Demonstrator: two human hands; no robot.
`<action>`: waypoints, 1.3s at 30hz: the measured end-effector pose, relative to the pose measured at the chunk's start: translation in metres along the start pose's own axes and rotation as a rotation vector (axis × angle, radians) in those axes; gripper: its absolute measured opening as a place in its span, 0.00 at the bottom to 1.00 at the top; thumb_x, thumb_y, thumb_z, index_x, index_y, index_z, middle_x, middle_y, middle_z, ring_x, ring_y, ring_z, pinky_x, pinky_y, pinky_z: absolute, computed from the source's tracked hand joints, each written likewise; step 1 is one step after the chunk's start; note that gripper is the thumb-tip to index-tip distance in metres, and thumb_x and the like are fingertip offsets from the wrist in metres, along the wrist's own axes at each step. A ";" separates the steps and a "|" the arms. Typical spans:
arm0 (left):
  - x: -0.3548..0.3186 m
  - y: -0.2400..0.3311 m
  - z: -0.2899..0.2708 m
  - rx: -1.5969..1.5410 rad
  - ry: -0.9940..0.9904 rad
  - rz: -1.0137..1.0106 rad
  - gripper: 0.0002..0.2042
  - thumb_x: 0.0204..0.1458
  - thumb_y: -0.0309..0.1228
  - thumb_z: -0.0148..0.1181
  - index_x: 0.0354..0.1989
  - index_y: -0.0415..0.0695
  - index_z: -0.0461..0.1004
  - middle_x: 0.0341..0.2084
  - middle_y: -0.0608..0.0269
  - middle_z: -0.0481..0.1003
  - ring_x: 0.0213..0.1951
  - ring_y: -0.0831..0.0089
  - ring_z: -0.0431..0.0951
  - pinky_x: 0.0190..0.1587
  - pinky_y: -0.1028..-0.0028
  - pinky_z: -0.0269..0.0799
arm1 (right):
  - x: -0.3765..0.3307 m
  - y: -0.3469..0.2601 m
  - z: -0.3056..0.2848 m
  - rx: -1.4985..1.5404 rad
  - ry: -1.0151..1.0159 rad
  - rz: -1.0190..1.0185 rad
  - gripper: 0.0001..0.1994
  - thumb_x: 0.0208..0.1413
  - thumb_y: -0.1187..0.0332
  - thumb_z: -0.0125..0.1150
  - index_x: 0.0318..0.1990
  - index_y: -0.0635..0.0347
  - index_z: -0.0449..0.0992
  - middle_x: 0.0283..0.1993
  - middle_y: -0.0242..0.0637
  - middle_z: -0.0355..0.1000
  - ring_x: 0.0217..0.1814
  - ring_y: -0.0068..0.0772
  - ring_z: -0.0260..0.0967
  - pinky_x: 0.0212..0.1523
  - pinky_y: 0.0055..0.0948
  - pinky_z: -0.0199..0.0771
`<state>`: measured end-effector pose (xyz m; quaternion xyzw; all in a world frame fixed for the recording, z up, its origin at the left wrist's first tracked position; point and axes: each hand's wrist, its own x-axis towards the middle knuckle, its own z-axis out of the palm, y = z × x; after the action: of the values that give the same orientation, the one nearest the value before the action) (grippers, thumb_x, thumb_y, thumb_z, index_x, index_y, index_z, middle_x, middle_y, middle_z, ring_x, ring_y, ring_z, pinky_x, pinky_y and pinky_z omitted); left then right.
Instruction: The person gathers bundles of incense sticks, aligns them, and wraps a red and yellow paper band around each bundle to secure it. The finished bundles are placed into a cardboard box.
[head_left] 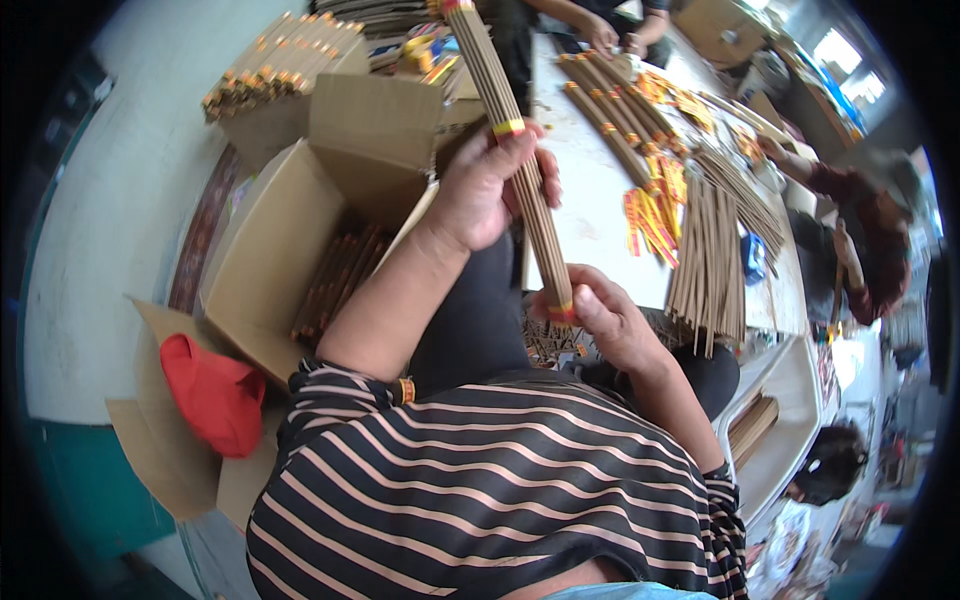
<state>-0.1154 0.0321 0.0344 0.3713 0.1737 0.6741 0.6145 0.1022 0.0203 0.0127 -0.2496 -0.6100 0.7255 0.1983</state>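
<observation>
Person in a striped shirt (480,480) holds a bundle of brown sticks (535,210) aslant above the lap, between an open cardboard box (260,235) and a white tabletop (585,235). The left hand (490,185) has its fingers (551,178) wrapped closely around the bundle by its middle band; the right hand (605,315) closes thumb and fingers on the lower end. Across the tabletop lie banded bundles (610,115), red-and-yellow strips (655,215) and loose sticks (710,260) jutting over the near edge. A red cloth (210,395) drapes beside the box, which has more bundles inside; a white tub (792,400) with sticks stands at right. Around the cluttered room, co-workers (880,220) sit near the tabletop, with a bright window (838,50) beyond
</observation>
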 end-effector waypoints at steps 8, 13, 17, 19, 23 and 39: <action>-0.057 0.122 -0.173 0.670 0.551 0.116 0.15 0.53 0.34 0.56 0.45 0.42 0.64 0.23 0.66 0.69 0.23 0.79 0.69 0.26 0.78 0.68 | 0.020 0.034 -0.014 -0.024 0.303 0.080 0.13 0.60 0.66 0.49 0.46 0.66 0.68 0.37 0.39 0.71 0.39 0.31 0.71 0.46 0.30 0.71; -0.125 0.085 -0.303 0.552 0.860 -0.404 0.17 0.51 0.35 0.58 0.47 0.45 0.63 0.22 0.65 0.69 0.23 0.78 0.69 0.24 0.77 0.68 | 0.026 0.042 -0.016 0.145 0.321 0.200 0.13 0.58 0.65 0.52 0.45 0.66 0.68 0.36 0.38 0.70 0.38 0.31 0.70 0.46 0.30 0.70; -0.156 0.024 -0.379 0.810 1.008 -0.700 0.24 0.45 0.28 0.59 0.53 0.39 0.62 0.31 0.57 0.72 0.34 0.67 0.72 0.37 0.69 0.70 | 0.040 0.040 -0.012 0.100 0.358 0.263 0.14 0.57 0.64 0.53 0.44 0.66 0.68 0.36 0.38 0.70 0.39 0.30 0.69 0.45 0.30 0.70; -0.170 -0.005 -0.402 0.986 1.024 -0.777 0.23 0.44 0.27 0.59 0.52 0.39 0.64 0.38 0.52 0.72 0.42 0.63 0.71 0.44 0.67 0.67 | 0.049 0.040 -0.009 0.081 0.383 0.296 0.15 0.56 0.64 0.56 0.44 0.66 0.69 0.36 0.39 0.71 0.39 0.31 0.70 0.46 0.29 0.70; -0.203 -0.053 -0.449 1.252 0.876 -0.972 0.23 0.48 0.26 0.49 0.56 0.43 0.64 0.52 0.43 0.66 0.54 0.54 0.66 0.54 0.65 0.62 | 0.062 0.041 -0.003 -0.016 0.409 0.396 0.15 0.54 0.63 0.58 0.44 0.66 0.70 0.35 0.40 0.72 0.39 0.31 0.70 0.45 0.28 0.69; -0.246 -0.041 -0.520 1.468 1.145 -1.056 0.22 0.50 0.34 0.53 0.54 0.46 0.64 0.49 0.40 0.67 0.51 0.46 0.67 0.53 0.57 0.63 | 0.092 0.046 -0.007 -0.119 0.439 0.534 0.18 0.53 0.60 0.59 0.43 0.66 0.70 0.36 0.40 0.72 0.39 0.31 0.70 0.46 0.30 0.70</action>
<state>-0.4656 -0.0798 -0.4102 0.1564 0.9381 0.1274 0.2817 0.0334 0.0719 -0.0444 -0.5614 -0.5072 0.6441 0.1129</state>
